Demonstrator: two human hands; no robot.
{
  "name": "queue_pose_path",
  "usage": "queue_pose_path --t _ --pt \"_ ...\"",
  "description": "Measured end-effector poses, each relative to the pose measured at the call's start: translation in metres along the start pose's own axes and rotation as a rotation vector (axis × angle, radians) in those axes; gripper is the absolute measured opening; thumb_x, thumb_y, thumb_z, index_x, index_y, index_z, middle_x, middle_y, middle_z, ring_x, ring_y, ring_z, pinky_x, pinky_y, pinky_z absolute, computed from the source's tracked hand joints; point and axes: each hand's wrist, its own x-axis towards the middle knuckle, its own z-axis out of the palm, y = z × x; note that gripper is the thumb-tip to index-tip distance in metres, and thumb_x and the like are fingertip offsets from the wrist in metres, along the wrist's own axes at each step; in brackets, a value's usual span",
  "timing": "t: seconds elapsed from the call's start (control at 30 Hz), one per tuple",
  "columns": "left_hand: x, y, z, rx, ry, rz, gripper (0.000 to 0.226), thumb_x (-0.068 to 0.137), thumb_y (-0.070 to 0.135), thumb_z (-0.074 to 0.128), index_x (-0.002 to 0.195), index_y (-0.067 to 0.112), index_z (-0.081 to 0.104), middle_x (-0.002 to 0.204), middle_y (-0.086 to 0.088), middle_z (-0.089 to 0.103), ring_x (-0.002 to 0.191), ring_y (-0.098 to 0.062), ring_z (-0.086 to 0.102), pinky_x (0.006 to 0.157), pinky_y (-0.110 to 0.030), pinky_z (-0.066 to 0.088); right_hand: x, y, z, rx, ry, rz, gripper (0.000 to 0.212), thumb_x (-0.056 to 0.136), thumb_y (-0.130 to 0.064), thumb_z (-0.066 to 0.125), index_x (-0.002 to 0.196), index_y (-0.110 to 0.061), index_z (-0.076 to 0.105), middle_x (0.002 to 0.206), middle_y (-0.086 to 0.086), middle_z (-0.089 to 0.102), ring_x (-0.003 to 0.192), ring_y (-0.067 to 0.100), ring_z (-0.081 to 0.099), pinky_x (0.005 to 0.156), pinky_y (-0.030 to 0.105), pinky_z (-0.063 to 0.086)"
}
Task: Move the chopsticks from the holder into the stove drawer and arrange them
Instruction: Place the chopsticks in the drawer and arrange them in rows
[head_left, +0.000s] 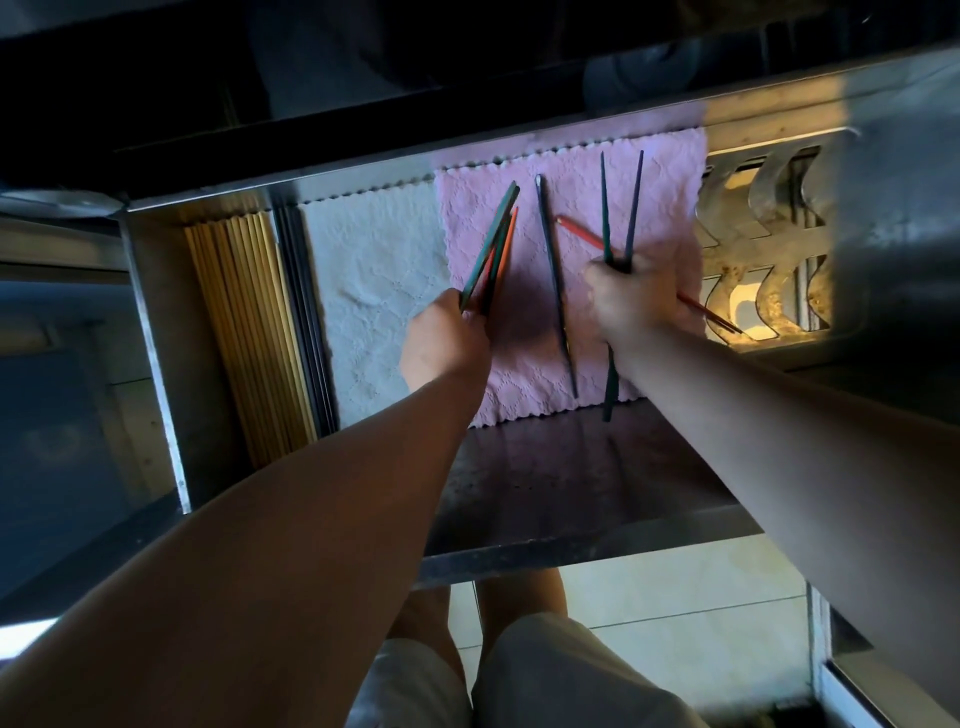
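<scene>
The steel stove drawer (571, 514) stands pulled out below me, lined with a white cloth (374, 291) and a pink cloth (524, 332). My left hand (447, 338) grips a bunch of coloured chopsticks (493, 244), green and orange ones, fanned up over the pink cloth. My right hand (631, 301) grips two dark chopsticks (618, 208) that point away from me; a red chopstick (579, 233) runs slantwise under that hand. One dark chopstick (556, 280) lies loose on the pink cloth between my hands.
A row of pale wooden chopsticks (244, 322) and dark ones (306, 312) lies along the drawer's left side. A wavy metal rack (763, 244) fills the right end. The stove body (363, 78) overhangs the back. My legs and a tiled floor show below.
</scene>
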Motion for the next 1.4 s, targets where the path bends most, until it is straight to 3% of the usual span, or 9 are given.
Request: queue_pose_path --t 0.1,0.27,0.57,0.7,0.83,1.0,1.13,1.27,1.4 --pt "0.002 0.000 0.000 0.017 -0.019 -0.008 0.014 0.090 0.023 0.056 0.099 0.015 0.062 0.093 -0.010 0.065 0.078 -0.027 0.050 0.063 -0.032 0.035 0.004 0.001 -0.002 -0.122 0.010 -0.086 0.004 0.087 -0.021 0.065 0.089 -0.018 0.066 0.062 -0.006 0.054 0.067 0.017 0.056 0.055 0.022 0.042" --pt "0.000 0.000 -0.001 -0.068 -0.021 -0.019 0.015 0.091 0.019 0.054 0.102 0.013 0.063 0.093 -0.010 0.066 0.083 -0.029 0.055 0.065 -0.031 0.036 0.005 0.002 -0.003 -0.245 0.018 -0.095 0.021 0.089 -0.023 0.062 0.099 -0.006 0.068 0.068 -0.003 0.055 0.073 0.016 0.057 0.058 0.019 0.043" --pt "0.001 0.004 -0.004 -0.033 -0.032 -0.008 0.012 0.094 0.021 0.050 0.084 0.015 0.053 0.080 -0.007 0.054 0.075 -0.029 0.046 0.063 -0.033 0.033 0.001 0.008 0.002 -0.170 -0.029 -0.079 0.013 0.085 -0.019 0.065 0.090 -0.007 0.067 0.074 0.008 0.062 0.074 0.023 0.059 0.064 0.029 0.047" --pt "0.002 0.002 0.002 -0.064 -0.018 -0.005 0.014 0.092 0.025 0.056 0.098 0.013 0.059 0.082 -0.005 0.056 0.075 -0.028 0.049 0.064 -0.034 0.036 -0.001 0.006 0.003 -0.135 -0.047 -0.077 0.013 0.084 -0.020 0.066 0.092 -0.010 0.068 0.081 0.009 0.065 0.075 0.021 0.061 0.069 0.033 0.051" --pt "0.007 0.001 0.002 0.008 -0.066 0.024 0.015 0.090 0.027 0.057 0.094 0.013 0.062 0.078 -0.006 0.056 0.074 -0.030 0.051 0.062 -0.033 0.037 -0.003 0.005 0.000 -0.127 -0.054 -0.085 0.007 0.085 -0.019 0.065 0.079 -0.017 0.061 0.069 0.000 0.059 0.065 0.016 0.055 0.056 0.022 0.042" --pt "0.011 0.009 -0.004 0.100 -0.108 0.067 0.021 0.089 0.026 0.058 0.102 0.011 0.064 0.080 -0.006 0.054 0.075 -0.030 0.053 0.061 -0.032 0.039 -0.003 0.004 0.000 -0.113 -0.041 -0.041 0.020 0.084 -0.020 0.061 0.066 -0.023 0.053 0.064 -0.003 0.054 0.069 0.022 0.058 0.062 0.033 0.047" --pt "0.013 0.018 -0.006 0.098 -0.157 0.021 0.009 0.083 0.017 0.061 0.089 0.011 0.060 0.076 -0.006 0.054 0.073 -0.030 0.055 0.059 -0.031 0.040 -0.002 0.004 0.000 -0.196 -0.004 -0.075 0.011 0.087 -0.025 0.060 0.080 -0.016 0.060 0.064 -0.001 0.055 0.069 0.022 0.059 0.061 0.033 0.048" --pt "0.011 0.023 -0.008 0.041 -0.176 -0.026 0.016 0.079 0.024 0.064 0.088 0.011 0.060 0.071 -0.004 0.054 0.068 -0.027 0.054 0.051 -0.027 0.036 -0.003 0.001 -0.001 -0.294 0.051 -0.200 0.025 0.087 -0.029 0.064 0.090 -0.005 0.067 0.078 0.011 0.068 0.077 0.026 0.064 0.068 0.036 0.053" --pt "0.005 0.020 -0.015 -0.048 -0.189 -0.048 0.020 0.078 0.029 0.064 0.080 0.010 0.060 0.065 -0.003 0.053 0.059 -0.023 0.052 0.047 -0.024 0.035 -0.007 0.002 0.010 -0.479 -0.009 -0.314 0.025 0.082 -0.030 0.070 0.091 -0.007 0.068 0.084 0.011 0.069 0.077 0.024 0.061 0.062 0.027 0.039"
